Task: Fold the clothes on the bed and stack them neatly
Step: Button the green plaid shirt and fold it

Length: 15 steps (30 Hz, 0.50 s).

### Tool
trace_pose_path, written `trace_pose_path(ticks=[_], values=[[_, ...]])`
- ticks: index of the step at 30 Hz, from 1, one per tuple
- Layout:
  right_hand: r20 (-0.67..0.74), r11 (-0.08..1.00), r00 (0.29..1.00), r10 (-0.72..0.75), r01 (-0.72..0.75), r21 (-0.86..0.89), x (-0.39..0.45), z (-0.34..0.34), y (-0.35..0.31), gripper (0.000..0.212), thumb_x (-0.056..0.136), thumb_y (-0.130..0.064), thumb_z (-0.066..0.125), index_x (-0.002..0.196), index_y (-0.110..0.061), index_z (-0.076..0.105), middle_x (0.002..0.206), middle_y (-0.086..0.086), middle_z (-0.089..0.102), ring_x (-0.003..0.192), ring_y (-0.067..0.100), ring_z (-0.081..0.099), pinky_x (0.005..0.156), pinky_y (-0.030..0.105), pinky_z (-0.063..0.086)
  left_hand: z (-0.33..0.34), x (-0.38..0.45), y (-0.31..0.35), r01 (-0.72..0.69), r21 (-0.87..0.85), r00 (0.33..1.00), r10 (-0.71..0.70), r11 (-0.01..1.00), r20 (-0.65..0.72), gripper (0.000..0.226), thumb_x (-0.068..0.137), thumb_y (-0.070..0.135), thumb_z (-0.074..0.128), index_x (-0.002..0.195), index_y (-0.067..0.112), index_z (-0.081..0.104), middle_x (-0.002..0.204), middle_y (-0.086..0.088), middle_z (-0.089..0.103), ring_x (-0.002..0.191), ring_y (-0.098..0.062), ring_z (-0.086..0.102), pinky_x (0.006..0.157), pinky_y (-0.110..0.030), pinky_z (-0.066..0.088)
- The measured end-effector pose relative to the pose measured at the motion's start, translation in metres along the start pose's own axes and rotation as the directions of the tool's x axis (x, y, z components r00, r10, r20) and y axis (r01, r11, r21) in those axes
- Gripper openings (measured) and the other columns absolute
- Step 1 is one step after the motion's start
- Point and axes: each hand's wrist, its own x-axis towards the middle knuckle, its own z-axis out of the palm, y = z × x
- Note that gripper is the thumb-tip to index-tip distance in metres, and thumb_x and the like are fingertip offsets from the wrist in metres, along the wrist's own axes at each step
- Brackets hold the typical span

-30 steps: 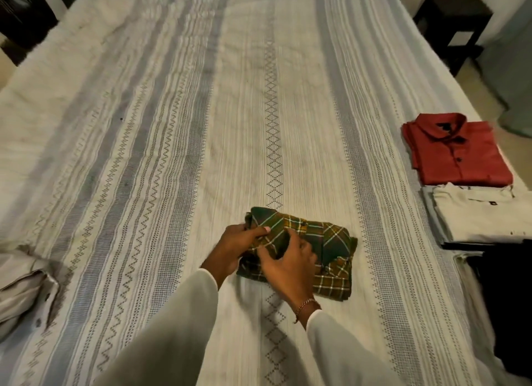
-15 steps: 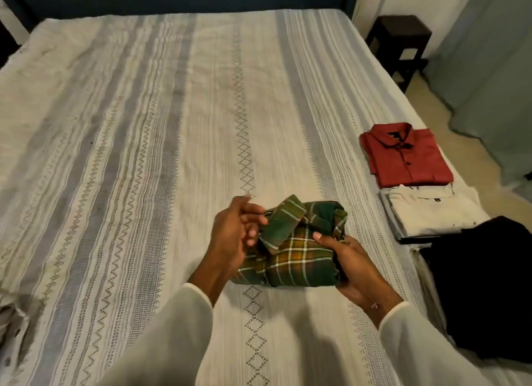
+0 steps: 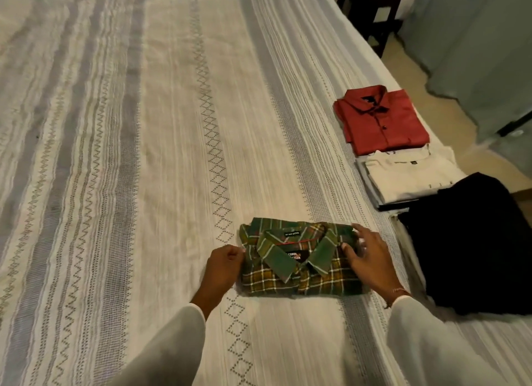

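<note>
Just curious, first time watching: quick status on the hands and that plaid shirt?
Left hand curled at plaid shirt's left edge. Right hand spread on its right side. Shirt folded, collar up, on the bed. Nothing in the way.

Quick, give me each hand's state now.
Left hand: fingers curled at the plaid shirt's left edge; grip cannot be told.
Right hand: open, resting on the shirt.

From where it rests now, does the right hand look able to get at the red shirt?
Probably yes. The right hand rests on the plaid shirt, and bare bedspread lies between it and the red shirt; nothing blocks that path, though it would mean a forward stretch.
</note>
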Motion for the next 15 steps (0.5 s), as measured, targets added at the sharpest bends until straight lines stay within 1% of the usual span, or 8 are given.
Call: trace_pose_path(ticks=[2, 4, 6, 8, 9, 12, 14, 15], values=[[0.082, 0.991, 0.996, -0.045, 0.055, -0.123, 0.006, 0.000, 0.007, 0.048, 0.093, -0.034, 0.070, 0.138, -0.025, 0.056, 0.133, 0.011, 0.051, 0.125, 0.033, 0.042, 0.106, 0.041, 0.037, 0.003, -0.001, 0.009, -0.019, -0.068, 0.998, 0.015, 0.998, -0.063, 0.038, 0.105, 0.025, 0.048, 0.075, 0.009, 0.064, 0.079, -0.012, 0.068, 0.075, -0.025, 0.062, 0.069, -0.032, 0.047], [0.059, 0.986, 0.994, -0.090, 0.097, -0.138, 0.010, -0.003, 0.008, 0.032, 0.090, -0.033, 0.073, 0.120, -0.023, 0.066, 0.121, 0.009, 0.054, 0.117, 0.030, 0.042, 0.095, 0.034, 0.036, 0.003, -0.008, 0.015, -0.048, -0.004, 0.992, 0.048, 0.999, -0.117, 0.041, 0.104, 0.038, 0.048, 0.078, 0.009, 0.062, 0.079, -0.008, 0.068, 0.074, -0.021, 0.062, 0.066, -0.029, 0.045], [0.013, 0.980, 0.987, -0.162, 0.163, -0.112, 0.009, -0.006, 0.009, 0.016, 0.088, -0.029, 0.075, 0.099, -0.023, 0.066, 0.109, 0.002, 0.054, 0.107, 0.023, 0.042, 0.087, 0.031, 0.034, 0.005, -0.019, 0.012, -0.077, 0.079, 0.995, 0.082, 0.994, -0.056, 0.034, 0.099, 0.042, 0.059, 0.083, 0.011, 0.065, 0.080, -0.005, 0.068, 0.076, -0.018, 0.064, 0.067, -0.027, 0.046], [-0.004, 0.983, 0.983, -0.181, 0.181, -0.003, 0.008, -0.008, 0.010, 0.014, 0.089, -0.023, 0.075, 0.090, -0.021, 0.061, 0.099, -0.003, 0.059, 0.096, 0.022, 0.050, 0.079, 0.031, 0.039, 0.005, -0.021, 0.004, -0.137, 0.134, 0.989, 0.130, 0.981, 0.064, 0.024, 0.095, 0.036, 0.066, 0.087, 0.013, 0.068, 0.082, -0.003, 0.070, 0.078, -0.016, 0.065, 0.069, -0.026, 0.049], [0.000, 0.982, 0.984, -0.176, 0.175, 0.075, 0.007, -0.008, 0.011, 0.015, 0.089, -0.020, 0.074, 0.089, -0.021, 0.060, 0.094, -0.004, 0.062, 0.090, 0.021, 0.056, 0.075, 0.032, 0.043, 0.004, -0.019, 0.001, -0.185, 0.131, 0.981, 0.175, 0.974, 0.079, 0.019, 0.094, 0.033, 0.067, 0.090, 0.014, 0.069, 0.084, -0.002, 0.070, 0.080, -0.016, 0.066, 0.072, -0.027, 0.051], [0.046, 0.957, 0.988, -0.146, 0.129, 0.259, 0.006, -0.011, 0.010, 0.015, 0.094, -0.016, 0.069, 0.092, -0.021, 0.055, 0.090, 0.000, 0.066, 0.086, 0.018, 0.063, 0.075, 0.032, 0.051, 0.000, -0.006, 0.010, -0.320, 0.054, 0.947, 0.322, 0.946, -0.012, 0.010, 0.095, 0.025, 0.068, 0.091, 0.016, 0.070, 0.084, 0.002, 0.072, 0.079, -0.012, 0.068, 0.071, -0.025, 0.054], [0.081, 0.938, 0.993, -0.083, 0.050, 0.343, 0.006, -0.013, 0.006, 0.012, 0.099, -0.020, 0.062, 0.097, -0.020, 0.050, 0.093, 0.003, 0.067, 0.087, 0.019, 0.064, 0.074, 0.032, 0.049, 0.004, 0.004, 0.027, -0.356, 0.016, 0.934, 0.357, 0.934, -0.012, 0.011, 0.097, 0.026, 0.066, 0.091, 0.018, 0.070, 0.082, 0.005, 0.072, 0.077, -0.006, 0.068, 0.069, -0.018, 0.051], [0.088, 0.933, 0.994, -0.061, 0.026, 0.359, 0.006, -0.012, 0.004, 0.012, 0.102, -0.024, 0.058, 0.099, -0.019, 0.048, 0.094, 0.004, 0.066, 0.087, 0.017, 0.063, 0.072, 0.030, 0.048, 0.008, 0.010, 0.034, -0.364, -0.010, 0.931, 0.364, 0.931, -0.011, 0.014, 0.098, 0.029, 0.063, 0.092, 0.018, 0.069, 0.083, 0.005, 0.072, 0.078, -0.006, 0.068, 0.071, -0.020, 0.052]])
